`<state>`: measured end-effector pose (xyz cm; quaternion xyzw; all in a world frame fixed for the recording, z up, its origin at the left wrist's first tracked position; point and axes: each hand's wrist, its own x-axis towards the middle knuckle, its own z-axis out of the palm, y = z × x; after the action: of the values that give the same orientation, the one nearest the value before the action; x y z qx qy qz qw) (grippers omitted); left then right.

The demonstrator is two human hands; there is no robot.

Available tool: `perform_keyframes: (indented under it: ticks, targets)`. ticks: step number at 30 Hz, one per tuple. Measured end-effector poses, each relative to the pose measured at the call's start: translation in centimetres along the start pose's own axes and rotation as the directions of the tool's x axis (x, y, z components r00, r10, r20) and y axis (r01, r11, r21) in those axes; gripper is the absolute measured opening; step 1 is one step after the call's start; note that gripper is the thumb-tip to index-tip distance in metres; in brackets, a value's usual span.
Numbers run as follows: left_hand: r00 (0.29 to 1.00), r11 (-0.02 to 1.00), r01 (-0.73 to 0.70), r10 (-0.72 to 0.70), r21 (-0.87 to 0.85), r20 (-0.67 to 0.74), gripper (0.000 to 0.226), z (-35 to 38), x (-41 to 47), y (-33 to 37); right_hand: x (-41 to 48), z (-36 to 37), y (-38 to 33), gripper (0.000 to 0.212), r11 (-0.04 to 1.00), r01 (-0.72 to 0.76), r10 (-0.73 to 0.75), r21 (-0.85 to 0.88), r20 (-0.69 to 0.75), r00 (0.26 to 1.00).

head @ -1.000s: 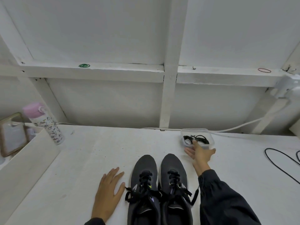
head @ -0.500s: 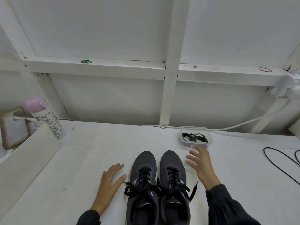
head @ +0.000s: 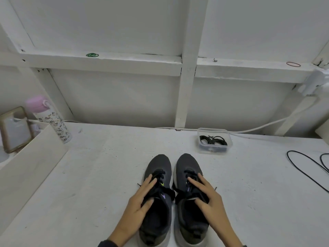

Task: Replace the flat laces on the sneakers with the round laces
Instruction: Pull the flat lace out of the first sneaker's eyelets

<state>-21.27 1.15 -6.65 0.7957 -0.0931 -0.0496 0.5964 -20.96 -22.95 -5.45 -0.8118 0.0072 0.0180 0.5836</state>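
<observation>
White painted boards and a white table fill my view, and the job is only starting: both sneakers are laced with their flat laces, bows tied.

My left hand lies spread on the left sneaker, fingers flat over the lacing and thumb across the tongue, clamped on nothing. My right hand lies the same way on the right sneaker, fingers apart on the flat laces, thumb at the collar, pinching nothing that I can see. Both wrists come up from the bottom edge, palms down, one to each shoe.

I judge the step in hand is settling on the shoes before untying. The next move calls for finding a loose lace end beside my fingertips, pulling the bow open, then drawing the lace out eyelet by eyelet while my other hand steadies the shoe.

Ahead of my right hand, well apart, the round laces sit coiled in a clear tub. Far off to the left of my left hand stands a pink-capped bottle; a black cable loops to the right.
</observation>
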Motion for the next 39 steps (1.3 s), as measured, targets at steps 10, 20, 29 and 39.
perform_keyframes:
  ticks: [10, 20, 29, 39]
  targets:
    - [0.989, 0.999, 0.047, -0.046, 0.010, -0.139, 0.062, -6.9, 1.2, -0.7, 0.6, -2.4, 0.8, 0.070, 0.998, 0.064, -0.065, -0.012, -0.121, 0.991]
    - [0.999, 0.991, 0.044, -0.043, 0.130, -0.005, 0.054, -8.6, 2.0, -1.3, 0.7, -3.1, 0.7, 0.070, 1.000, 0.020, -0.021, -0.023, -0.032, 0.999]
    - [0.944, 0.952, -0.120, 0.197, 0.282, -0.263, 0.048, -3.6, 2.3, 4.6, -1.3, -6.2, -0.9, 0.040, 0.984, -0.075, 0.085, 0.164, -0.050, 0.995]
    - [0.980, 0.907, -0.194, 0.196, 0.373, 0.031, 0.031, 3.0, 2.7, 5.9, -1.5, -5.7, 0.2, 0.023, 0.995, 0.034, -0.023, 0.089, -0.122, 0.992]
